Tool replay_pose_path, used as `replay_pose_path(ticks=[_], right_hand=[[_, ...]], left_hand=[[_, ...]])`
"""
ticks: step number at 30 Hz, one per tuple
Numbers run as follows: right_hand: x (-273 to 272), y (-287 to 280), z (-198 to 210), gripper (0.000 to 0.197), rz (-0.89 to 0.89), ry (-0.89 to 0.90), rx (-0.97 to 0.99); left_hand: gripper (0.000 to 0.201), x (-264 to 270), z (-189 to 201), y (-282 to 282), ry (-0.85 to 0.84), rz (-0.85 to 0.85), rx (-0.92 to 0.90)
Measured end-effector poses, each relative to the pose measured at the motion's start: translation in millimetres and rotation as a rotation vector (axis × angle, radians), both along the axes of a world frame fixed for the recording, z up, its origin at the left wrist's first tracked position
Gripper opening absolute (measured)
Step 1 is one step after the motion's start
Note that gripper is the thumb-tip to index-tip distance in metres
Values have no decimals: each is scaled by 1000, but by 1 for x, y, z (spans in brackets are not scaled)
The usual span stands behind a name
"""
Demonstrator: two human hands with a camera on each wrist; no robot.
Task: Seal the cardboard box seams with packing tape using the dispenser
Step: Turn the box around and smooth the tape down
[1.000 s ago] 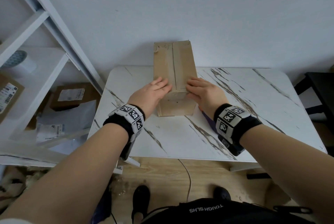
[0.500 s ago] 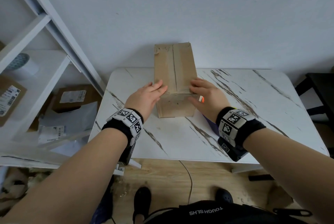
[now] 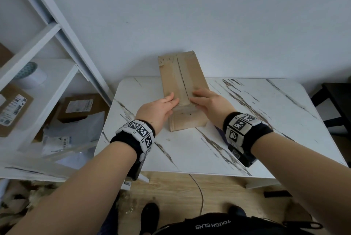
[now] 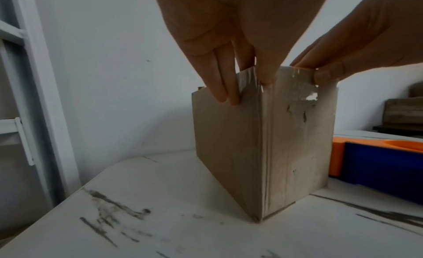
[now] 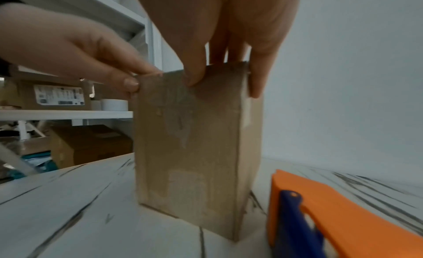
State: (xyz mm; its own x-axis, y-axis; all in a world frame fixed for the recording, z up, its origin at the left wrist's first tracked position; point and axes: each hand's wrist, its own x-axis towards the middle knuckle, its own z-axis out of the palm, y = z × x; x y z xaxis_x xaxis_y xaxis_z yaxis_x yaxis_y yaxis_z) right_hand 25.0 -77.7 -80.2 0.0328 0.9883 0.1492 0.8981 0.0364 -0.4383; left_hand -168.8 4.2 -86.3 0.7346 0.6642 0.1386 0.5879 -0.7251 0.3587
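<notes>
Nearest the camera: floor of wood planks, a cable (image 3: 199, 193) trailing under the counter (image 3: 190, 151), which is white with dark marble streaks.

Both forearms reach forward over the counter, each with a black wrist band carrying square-patterned markers.

Left hand (image 3: 158, 110): grip spread, fingers straight, laid flat on the near left part of the box top. From the left wrist view, two fingers (image 4: 223, 84) hang over the left side edge and the thumb presses on the near top corner where the tape folds down. Holding nothing.

Right hand (image 3: 209, 104): grip also spread, fingers flat on the near right part of the top. In the right wrist view the thumb (image 5: 194, 70) presses the near face just under the top edge and one finger reaches over the right edge.

Cardboard box (image 3: 187, 119): tall, narrow, standing on the counter at mid-width, far end close to the wall. A strip of clear tape (image 3: 177, 75) runs along the top centre seam and down onto the near face, glossy and wrinkled there.

Tape dispenser (image 5: 338, 220): orange and blue, lying on the counter just right of the box, under the right wrist; mostly hidden in the head view.

Far left: white shelving (image 3: 38, 75) with labelled parcels and a roll of tape (image 3: 31, 75).
</notes>
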Motion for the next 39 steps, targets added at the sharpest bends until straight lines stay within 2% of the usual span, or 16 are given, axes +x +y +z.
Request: replay_pose_path(ticks=[6, 8, 10, 13, 14, 17, 24, 26, 28, 31, 33, 36, 39], right_hand=[[21, -12, 5, 55, -19, -93, -24], [17, -12, 9, 59, -16, -98, -84], [7, -12, 13, 55, -64, -136, -156], [-15, -12, 12, 36, -156, -216, -52], [-22, -12, 11, 37, -136, -222, -31], [-35, -13, 9, 61, -72, -289, -209], [-51, -1, 12, 95, -92, -298, -287], [-57, 1, 15, 92, -119, -309, -278], [-60, 3, 16, 80, -122, -297, -269], [-54, 7, 19, 65, -89, -253, -245], [-42, 7, 21, 63, -55, -240, -244], [-21, 5, 28, 61, 7, -262, -279], [-3, 2, 34, 65, 7, -302, -297]], left_hand=[[47, -9, 7, 0, 52, -62, -27], [47, -8, 8, -2, 68, -59, -23], [47, -4, 8, -2, 74, -43, -34], [50, 0, 5, -3, 112, -23, -40], [51, 0, 5, -4, 121, -15, -41], [50, -2, 7, -8, 132, 4, -38], [43, -6, 24, -28, 116, 17, -82], [43, -7, 30, -28, 113, 35, -103], [41, -7, 35, -27, 98, 58, -96], [40, -7, 41, -21, 66, 103, -19], [41, -8, 40, -13, 87, 125, 30], [53, -11, 32, -2, 217, 157, 97], [78, -17, 26, 8, 393, 209, 53]])
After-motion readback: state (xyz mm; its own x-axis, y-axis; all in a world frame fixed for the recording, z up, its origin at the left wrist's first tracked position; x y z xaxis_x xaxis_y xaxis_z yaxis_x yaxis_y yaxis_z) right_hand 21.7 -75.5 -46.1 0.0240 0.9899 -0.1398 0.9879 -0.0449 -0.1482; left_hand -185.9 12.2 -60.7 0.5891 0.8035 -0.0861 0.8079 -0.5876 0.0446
